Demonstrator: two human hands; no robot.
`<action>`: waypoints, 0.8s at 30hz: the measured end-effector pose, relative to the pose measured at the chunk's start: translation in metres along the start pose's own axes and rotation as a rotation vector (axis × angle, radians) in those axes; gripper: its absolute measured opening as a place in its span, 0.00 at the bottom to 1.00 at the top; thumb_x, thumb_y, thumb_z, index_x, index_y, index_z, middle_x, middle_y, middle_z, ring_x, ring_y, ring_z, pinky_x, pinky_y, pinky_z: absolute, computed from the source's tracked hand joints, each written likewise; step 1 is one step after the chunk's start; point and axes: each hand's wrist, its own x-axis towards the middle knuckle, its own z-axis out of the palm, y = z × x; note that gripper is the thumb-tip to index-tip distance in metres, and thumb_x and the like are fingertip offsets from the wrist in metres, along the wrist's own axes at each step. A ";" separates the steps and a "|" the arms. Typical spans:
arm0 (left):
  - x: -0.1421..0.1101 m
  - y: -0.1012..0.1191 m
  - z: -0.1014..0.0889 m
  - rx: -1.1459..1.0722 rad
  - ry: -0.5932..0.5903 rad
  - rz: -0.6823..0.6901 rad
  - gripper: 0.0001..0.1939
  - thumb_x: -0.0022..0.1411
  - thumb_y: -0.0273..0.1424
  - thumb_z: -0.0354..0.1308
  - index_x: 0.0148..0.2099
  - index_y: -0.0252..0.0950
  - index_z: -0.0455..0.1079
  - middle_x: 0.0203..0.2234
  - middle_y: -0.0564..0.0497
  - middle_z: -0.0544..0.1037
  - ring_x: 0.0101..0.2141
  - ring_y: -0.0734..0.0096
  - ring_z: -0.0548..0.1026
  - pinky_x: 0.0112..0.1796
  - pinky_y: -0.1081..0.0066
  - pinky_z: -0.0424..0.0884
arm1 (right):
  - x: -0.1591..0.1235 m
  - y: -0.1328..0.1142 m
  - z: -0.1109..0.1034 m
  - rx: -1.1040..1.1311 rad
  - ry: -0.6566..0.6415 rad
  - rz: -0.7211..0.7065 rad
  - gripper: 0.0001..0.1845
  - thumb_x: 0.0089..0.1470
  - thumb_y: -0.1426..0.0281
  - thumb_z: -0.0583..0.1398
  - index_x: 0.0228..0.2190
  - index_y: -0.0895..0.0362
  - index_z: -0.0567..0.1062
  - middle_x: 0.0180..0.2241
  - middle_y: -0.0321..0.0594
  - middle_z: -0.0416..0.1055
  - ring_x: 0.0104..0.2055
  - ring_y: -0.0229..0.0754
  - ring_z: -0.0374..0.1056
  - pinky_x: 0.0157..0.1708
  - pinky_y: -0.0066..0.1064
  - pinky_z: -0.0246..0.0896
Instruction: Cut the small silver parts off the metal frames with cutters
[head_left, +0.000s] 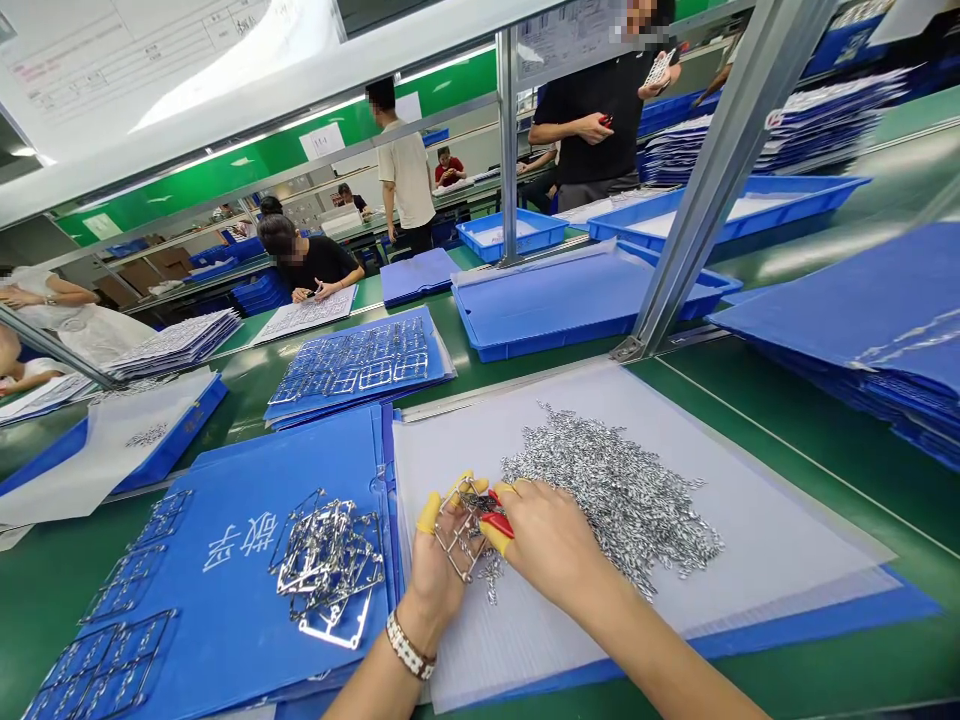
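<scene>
My left hand (436, 560), with yellow finger covers and a beaded bracelet, holds a small shiny rectangular frame (459, 530) of thin bars. My right hand (544, 535), also with yellow finger covers, is closed round red-handled cutters (496, 522). Their dark jaws reach into the frame. Behind and right of my hands lies a large heap of small silvery parts (607, 490) on a whitish sheet (772, 560). A few loose parts (491, 575) lie just below the cutters. To the left, a jumbled pile of similar frames (330, 560) rests on a blue board (247, 600).
More frames (112, 660) lie along the blue board's left edge. A stack with a frame-covered board (360, 355) stands behind it. A blue tray (555, 340) and a slanting metal post (712, 190) are farther back. Blue sheets (885, 300) are stacked at right. Several people work beyond.
</scene>
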 end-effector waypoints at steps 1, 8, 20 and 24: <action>0.000 0.000 0.000 0.009 0.008 0.004 0.23 0.63 0.44 0.49 0.53 0.37 0.70 0.50 0.44 0.74 0.50 0.59 0.70 0.46 0.65 0.66 | 0.001 0.000 0.000 -0.004 0.000 -0.004 0.13 0.56 0.62 0.57 0.39 0.57 0.75 0.37 0.46 0.74 0.41 0.52 0.69 0.38 0.40 0.59; -0.001 0.001 0.002 -0.003 0.006 -0.011 0.24 0.63 0.44 0.48 0.52 0.35 0.71 0.51 0.42 0.73 0.49 0.58 0.70 0.45 0.65 0.67 | -0.002 0.000 0.000 -0.043 0.043 -0.020 0.09 0.55 0.66 0.57 0.36 0.57 0.74 0.34 0.45 0.73 0.37 0.51 0.70 0.34 0.38 0.58; -0.002 0.012 0.004 -0.127 -0.023 -0.028 0.25 0.63 0.45 0.46 0.51 0.32 0.70 0.56 0.38 0.68 0.49 0.52 0.71 0.37 0.62 0.71 | -0.020 0.006 0.017 -0.047 0.042 0.003 0.11 0.55 0.65 0.57 0.39 0.57 0.73 0.37 0.45 0.73 0.41 0.52 0.66 0.39 0.40 0.54; -0.002 0.008 0.004 -0.090 0.017 -0.003 0.25 0.62 0.45 0.48 0.51 0.33 0.70 0.56 0.40 0.68 0.50 0.54 0.70 0.38 0.64 0.70 | -0.018 0.001 0.018 -0.066 0.037 0.005 0.11 0.56 0.65 0.56 0.37 0.57 0.73 0.36 0.46 0.73 0.40 0.52 0.67 0.37 0.40 0.55</action>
